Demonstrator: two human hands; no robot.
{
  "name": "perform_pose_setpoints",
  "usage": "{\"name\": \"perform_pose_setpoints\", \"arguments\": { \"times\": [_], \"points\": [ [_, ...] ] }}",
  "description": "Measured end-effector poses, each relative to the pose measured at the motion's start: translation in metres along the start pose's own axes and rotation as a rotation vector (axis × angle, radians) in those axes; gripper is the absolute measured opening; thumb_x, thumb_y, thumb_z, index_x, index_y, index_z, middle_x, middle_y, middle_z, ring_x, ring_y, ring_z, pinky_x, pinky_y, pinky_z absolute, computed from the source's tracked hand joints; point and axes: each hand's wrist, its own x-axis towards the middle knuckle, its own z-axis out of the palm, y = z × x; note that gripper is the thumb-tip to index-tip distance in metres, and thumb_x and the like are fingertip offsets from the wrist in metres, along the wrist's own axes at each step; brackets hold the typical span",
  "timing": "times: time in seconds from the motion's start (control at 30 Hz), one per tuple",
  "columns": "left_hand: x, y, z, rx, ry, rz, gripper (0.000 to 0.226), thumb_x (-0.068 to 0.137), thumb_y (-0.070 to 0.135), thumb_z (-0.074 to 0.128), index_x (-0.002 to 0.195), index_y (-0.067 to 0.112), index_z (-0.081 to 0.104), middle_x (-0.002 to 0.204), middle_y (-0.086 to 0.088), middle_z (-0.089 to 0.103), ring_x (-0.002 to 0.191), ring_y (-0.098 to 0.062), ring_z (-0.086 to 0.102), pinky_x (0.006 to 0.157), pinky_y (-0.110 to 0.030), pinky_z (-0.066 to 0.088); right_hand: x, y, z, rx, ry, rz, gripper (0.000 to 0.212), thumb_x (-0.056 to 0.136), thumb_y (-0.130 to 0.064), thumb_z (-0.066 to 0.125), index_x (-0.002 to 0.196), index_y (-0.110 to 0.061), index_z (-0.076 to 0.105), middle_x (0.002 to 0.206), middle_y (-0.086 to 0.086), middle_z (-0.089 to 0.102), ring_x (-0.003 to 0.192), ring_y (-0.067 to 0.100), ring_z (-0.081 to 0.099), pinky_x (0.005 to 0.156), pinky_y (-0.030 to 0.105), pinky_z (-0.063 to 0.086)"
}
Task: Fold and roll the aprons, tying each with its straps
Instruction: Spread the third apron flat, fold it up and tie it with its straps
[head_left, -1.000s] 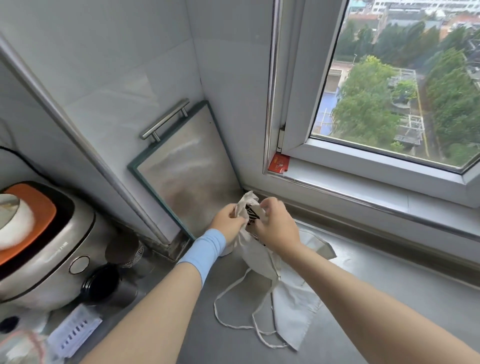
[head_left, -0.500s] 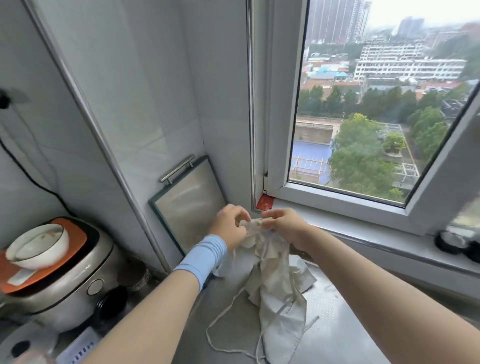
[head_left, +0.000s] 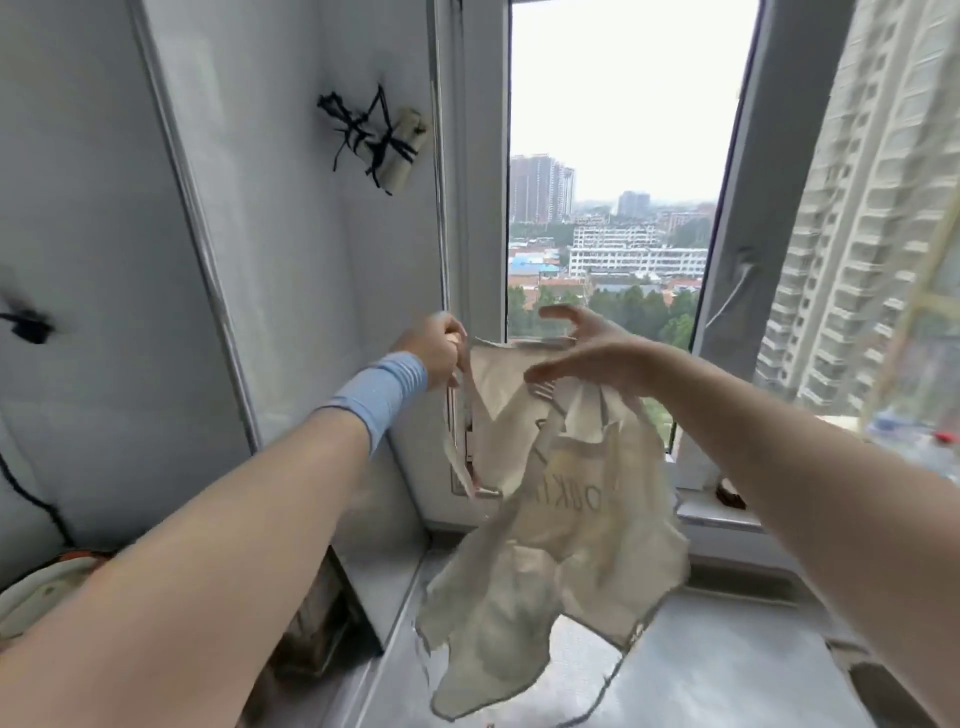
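Only the left hand (head_left: 439, 349) pinches a corner of the cream apron (head_left: 561, 519), and the right hand (head_left: 587, 353) has its fingers spread, so the apron may slip down onto the counter (head_left: 727, 675).

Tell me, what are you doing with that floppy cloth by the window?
A person is holding up a cream apron in front of the window. The left hand grips its top corner, so it hangs crumpled above the metal counter. The right hand is open, fingers spread at the top edge, seemingly reaching for it. The apron is not folded or rolled yet. High on the wall, a cream rolled bundle wrapped in black straps looks already done.
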Motion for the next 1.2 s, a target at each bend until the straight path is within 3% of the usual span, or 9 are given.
{"name": "perform_pose_setpoints", "arguments": {
  "times": [0.1, 0.2, 0.3, 0.4, 0.57, 0.77, 0.93, 1.07, 1.2],
  "points": [
    [-0.002, 0.047, -0.044, 0.036, 0.086, 0.083, 0.020, 0.093, 0.012, 0.041, 0.099, 0.018, 0.059, 0.088, -0.016, 0.067, 0.074, -0.035, 0.066, 0.064, -0.037, 0.055, -0.021, -0.033, -0.017, -0.171, -0.038, -0.015, 0.073, 0.071, -0.006, 0.086, 0.131, -0.029, 0.051, 0.115, -0.002, 0.058, 0.096, 0.020, 0.064, 0.081, 0.030, 0.058],
    [-0.009, 0.093, -0.082, -0.172, 0.061, -0.050, 0.024, 0.095, 0.003, 0.037, 0.104, 0.012, 0.057, 0.075, -0.012, 0.058, 0.053, -0.029, 0.059, 0.055, -0.042, 0.057, -0.035, -0.066, -0.031, -0.326, 0.191, -0.047, 0.020, 0.087, -0.025, 0.075, 0.105, -0.017, 0.069, 0.090, 0.004, 0.068, 0.072, 0.016, 0.061, 0.059, 0.021, 0.045],
    [-0.011, 0.129, -0.116, -0.672, 0.196, -0.155, 0.022, 0.095, 0.001, 0.033, 0.095, 0.007, 0.054, 0.063, -0.013, 0.059, 0.042, -0.028, 0.063, 0.042, -0.037, 0.054, -0.050, -0.096, -0.048, -0.246, 0.272, -0.007, 0.024, 0.096, -0.035, 0.062, 0.094, -0.017, 0.078, 0.079, 0.008, 0.069, 0.061, 0.015, 0.058, 0.050, 0.018, 0.043],
    [-0.024, 0.141, -0.134, -0.409, 0.323, 0.158, 0.031, 0.089, -0.004, 0.039, 0.096, 0.016, 0.062, 0.088, -0.002, 0.071, 0.068, -0.011, 0.066, 0.049, -0.020, 0.047, -0.062, -0.116, -0.061, -0.277, 0.324, 0.025, 0.027, 0.098, -0.035, 0.059, 0.091, -0.015, 0.076, 0.066, -0.001, 0.061, 0.057, 0.013, 0.052, 0.050, 0.022, 0.039],
    [-0.061, 0.118, -0.117, -0.252, -0.440, 0.228, 0.094, 0.079, 0.011, 0.076, 0.151, 0.020, 0.016, 0.143, -0.004, 0.043, 0.128, -0.024, 0.046, 0.104, -0.031, 0.040, -0.066, -0.130, -0.074, -0.109, 0.430, 0.062, 0.020, 0.091, -0.007, 0.054, 0.097, -0.002, 0.072, 0.078, 0.009, 0.062, 0.065, 0.020, 0.056, 0.056, 0.024, 0.045],
    [-0.045, 0.100, -0.097, -0.087, -0.118, 0.197, 0.022, 0.089, 0.013, 0.065, 0.111, 0.011, 0.068, 0.095, -0.003, 0.074, 0.073, -0.012, 0.067, 0.083, -0.037, 0.058, -0.081, -0.130, -0.093, -0.075, 0.436, 0.135, 0.017, 0.079, 0.001, 0.055, 0.085, -0.002, 0.071, 0.077, 0.013, 0.064, 0.072, 0.029, 0.063, 0.066, 0.035, 0.052],
    [-0.061, 0.144, -0.083, -0.163, -0.588, 0.253, 0.084, 0.077, 0.018, 0.078, 0.145, 0.033, 0.032, 0.133, 0.006, 0.043, 0.123, -0.017, 0.044, 0.102, -0.031, 0.039, -0.092, -0.130, -0.115, 0.242, 0.416, 0.029, 0.019, 0.080, 0.005, 0.045, 0.072, -0.003, 0.061, 0.068, 0.011, 0.056, 0.061, 0.025, 0.056, 0.057, 0.032, 0.048],
    [-0.062, 0.179, -0.046, -0.419, -0.254, 0.381, 0.003, 0.087, 0.013, 0.066, 0.085, 0.014, 0.067, 0.072, 0.005, 0.062, 0.065, -0.006, 0.056, 0.057, -0.013, 0.046, -0.091, -0.134, -0.130, 0.348, 0.335, -0.008, 0.022, 0.073, 0.006, 0.042, 0.078, -0.004, 0.061, 0.071, 0.011, 0.052, 0.061, 0.025, 0.054, 0.061, 0.038, 0.047],
    [-0.050, 0.200, -0.051, -0.469, -0.114, 0.323, 0.018, 0.095, 0.011, 0.055, 0.099, 0.009, 0.072, 0.074, -0.002, 0.061, 0.058, -0.011, 0.054, 0.051, -0.017, 0.044, -0.091, -0.120, -0.161, 0.021, 0.460, 0.023, 0.031, 0.092, 0.005, 0.042, 0.071, -0.007, 0.061, 0.062, 0.007, 0.046, 0.049, 0.015, 0.040, 0.043, 0.023, 0.031]
  ]
}}
